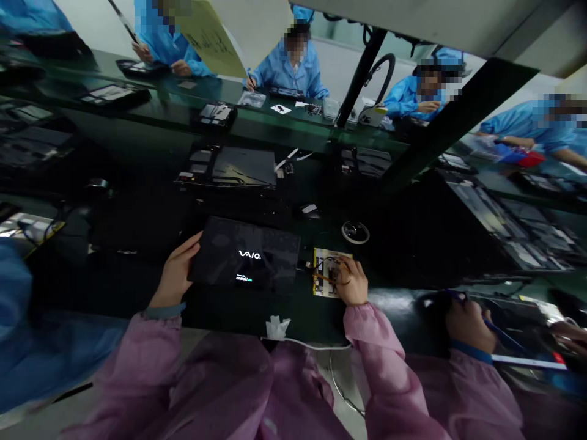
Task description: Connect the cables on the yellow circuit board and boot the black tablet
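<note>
A black tablet [245,252] lies flat on the dark bench in front of me, its screen lit with a VAIO logo. My left hand [177,272] grips the tablet's left edge, thumb on top. My right hand [352,282] rests with fingers curled on a small yellow circuit board [324,272] with wires, which sits right of the tablet and is joined to it by a short connector. Both my sleeves are pink.
A white tape scrap [277,327] and a white cable lie at the bench's near edge. A tape roll [354,231] sits behind the board. More tablets and trays [232,166] fill the bench beyond. Workers in blue sit opposite; a neighbour's hand [468,321] holds a pen at right.
</note>
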The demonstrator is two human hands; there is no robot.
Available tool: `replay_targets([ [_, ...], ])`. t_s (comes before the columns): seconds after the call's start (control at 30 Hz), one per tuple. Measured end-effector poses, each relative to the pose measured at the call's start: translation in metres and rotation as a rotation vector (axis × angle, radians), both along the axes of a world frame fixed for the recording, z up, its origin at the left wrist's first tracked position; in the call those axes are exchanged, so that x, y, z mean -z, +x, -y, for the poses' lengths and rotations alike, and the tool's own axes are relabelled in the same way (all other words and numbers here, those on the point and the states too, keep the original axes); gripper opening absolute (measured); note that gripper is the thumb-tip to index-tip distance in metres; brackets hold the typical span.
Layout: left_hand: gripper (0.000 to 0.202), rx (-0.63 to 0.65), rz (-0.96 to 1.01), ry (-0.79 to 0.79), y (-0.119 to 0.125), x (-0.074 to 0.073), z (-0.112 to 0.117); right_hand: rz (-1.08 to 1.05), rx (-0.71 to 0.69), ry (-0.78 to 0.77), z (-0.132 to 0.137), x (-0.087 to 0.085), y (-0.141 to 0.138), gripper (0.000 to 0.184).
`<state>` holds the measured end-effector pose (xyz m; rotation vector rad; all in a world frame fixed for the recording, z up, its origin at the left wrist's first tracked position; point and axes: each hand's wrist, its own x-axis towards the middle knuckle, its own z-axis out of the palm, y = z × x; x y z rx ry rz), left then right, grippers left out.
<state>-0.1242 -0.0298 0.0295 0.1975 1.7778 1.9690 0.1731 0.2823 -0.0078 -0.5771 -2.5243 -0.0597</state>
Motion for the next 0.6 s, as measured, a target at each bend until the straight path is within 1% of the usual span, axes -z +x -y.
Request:
replay_targets([
  [0.1, 0.055, -0.022, 0.08, 0.073, 0.0, -0.001, -0.002, -0.092, 0.004, -0.091, -0.006, 0.001, 0.002, 0.041],
  [0.17, 0.057, -0.03, 0.101, 0.106, 0.0, -0.002, -0.004, -0.18, 0.031, -0.184, -0.013, -0.007, 0.006, 0.041],
  [0.2, 0.057, -0.034, 0.119, 0.129, 0.0, -0.002, -0.005, -0.218, 0.054, -0.228, -0.016, -0.015, 0.009, 0.041],
  [0.23, 0.056, -0.041, 0.137, 0.152, 0.0, -0.002, -0.005, -0.253, 0.082, -0.258, -0.018, -0.026, 0.011, 0.041],
  [0.3, 0.053, -0.057, 0.169, 0.192, -0.001, -0.001, -0.006, -0.312, 0.144, -0.262, -0.012, -0.056, 0.017, 0.04],
  [0.33, 0.052, -0.064, 0.181, 0.207, -0.001, -0.001, -0.006, -0.355, 0.173, -0.219, -0.004, -0.074, 0.02, 0.04],
  [0.4, 0.052, -0.075, 0.19, 0.219, -0.001, -0.001, -0.006, -0.475, 0.203, -0.105, 0.024, -0.106, 0.024, 0.038],
  [0.43, 0.051, -0.076, 0.19, 0.217, -0.001, 0.0, -0.005, -0.532, 0.175, -0.074, 0.041, -0.119, 0.025, 0.04],
  [0.47, 0.051, -0.076, 0.188, 0.213, -0.002, 0.0, -0.005, -0.521, 0.103, -0.073, 0.06, -0.128, 0.026, 0.043],
  [0.5, 0.05, -0.075, 0.185, 0.207, -0.002, 0.001, -0.005, -0.451, -0.014, -0.081, 0.077, -0.134, 0.026, 0.045],
  [0.53, 0.049, -0.073, 0.181, 0.201, -0.002, 0.001, -0.004, -0.36, -0.116, -0.096, 0.092, -0.137, 0.027, 0.046],
  [0.57, 0.049, -0.071, 0.176, 0.194, -0.003, 0.002, -0.004, -0.288, -0.184, -0.11, 0.103, -0.137, 0.028, 0.046],
  [0.6, 0.049, -0.071, 0.172, 0.184, -0.003, 0.002, -0.004, -0.23, -0.223, -0.122, 0.109, -0.137, 0.029, 0.045],
])
